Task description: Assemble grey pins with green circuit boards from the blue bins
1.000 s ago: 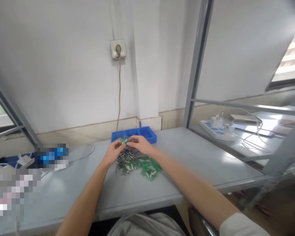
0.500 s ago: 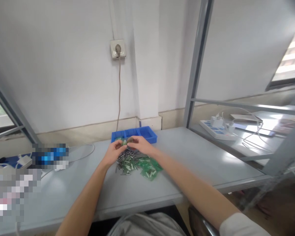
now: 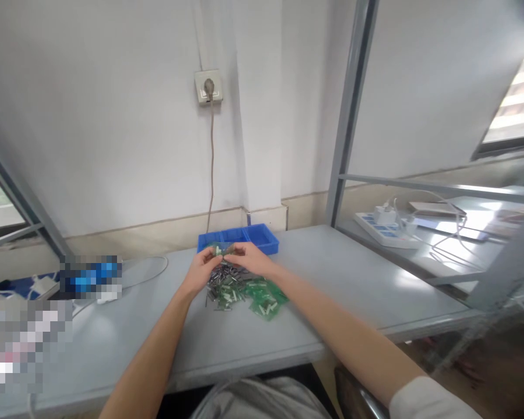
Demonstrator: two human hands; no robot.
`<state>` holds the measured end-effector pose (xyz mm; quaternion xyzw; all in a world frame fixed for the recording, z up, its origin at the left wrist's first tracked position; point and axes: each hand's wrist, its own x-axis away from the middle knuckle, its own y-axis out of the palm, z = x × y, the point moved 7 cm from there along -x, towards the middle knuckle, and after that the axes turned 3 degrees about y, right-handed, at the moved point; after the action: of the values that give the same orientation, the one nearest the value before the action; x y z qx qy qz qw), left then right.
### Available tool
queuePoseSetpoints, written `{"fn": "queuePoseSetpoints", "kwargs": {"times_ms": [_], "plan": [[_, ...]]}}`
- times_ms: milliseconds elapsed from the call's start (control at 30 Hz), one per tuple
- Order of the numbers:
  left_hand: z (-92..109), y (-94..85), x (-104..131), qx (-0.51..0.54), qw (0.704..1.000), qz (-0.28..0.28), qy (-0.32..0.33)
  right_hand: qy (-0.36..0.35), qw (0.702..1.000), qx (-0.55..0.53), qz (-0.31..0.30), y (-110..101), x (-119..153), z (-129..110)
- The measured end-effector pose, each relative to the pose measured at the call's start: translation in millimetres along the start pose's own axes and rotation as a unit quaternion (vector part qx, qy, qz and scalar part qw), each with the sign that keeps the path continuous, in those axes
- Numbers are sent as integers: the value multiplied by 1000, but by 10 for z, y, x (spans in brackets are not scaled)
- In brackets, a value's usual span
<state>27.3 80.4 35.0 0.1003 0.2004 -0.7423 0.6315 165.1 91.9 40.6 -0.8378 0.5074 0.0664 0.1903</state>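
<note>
Between my hands, just in front of the blue divided tray [image 3: 269, 249], is a small green plastic bag [image 3: 219, 251] with pale pieces showing in it. My left hand [image 3: 199, 269] pinches the bag's left side between thumb and fingers. My right hand [image 3: 250, 258] is closed at its right side, fingertips pressed together. Below them lies a heap of small dark metal pins [image 3: 227, 278], with green bags mixed in at its front. More filled green bags [image 3: 265, 298] lie to the right of the heap, beside my right forearm.
The grey table [image 3: 353, 279] runs along the wall. A white power strip [image 3: 386, 231] with plugs and cables lies on the neighbouring table at right, beyond a metal post [image 3: 349, 116]. Cables and a blurred-out area are at left.
The bag between my hands has shifted very slightly and the pale pieces in it sit differently. My right fingers have moved a little to the left. The heap looks the same.
</note>
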Motion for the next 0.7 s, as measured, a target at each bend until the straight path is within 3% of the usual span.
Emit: {"fn": "queuePoseSetpoints", "kwargs": {"times_ms": [133, 433, 700], "plan": [[-1, -4, 0, 1, 1000, 3, 4, -11, 999, 43, 16, -21, 16, -41], [-3, -47, -6, -30, 999, 20, 4, -1, 999, 26, 28, -26, 6, -15], [-5, -62, -14, -24, 999, 31, 10, 21, 1000, -2, -3, 31, 10, 44]]}}
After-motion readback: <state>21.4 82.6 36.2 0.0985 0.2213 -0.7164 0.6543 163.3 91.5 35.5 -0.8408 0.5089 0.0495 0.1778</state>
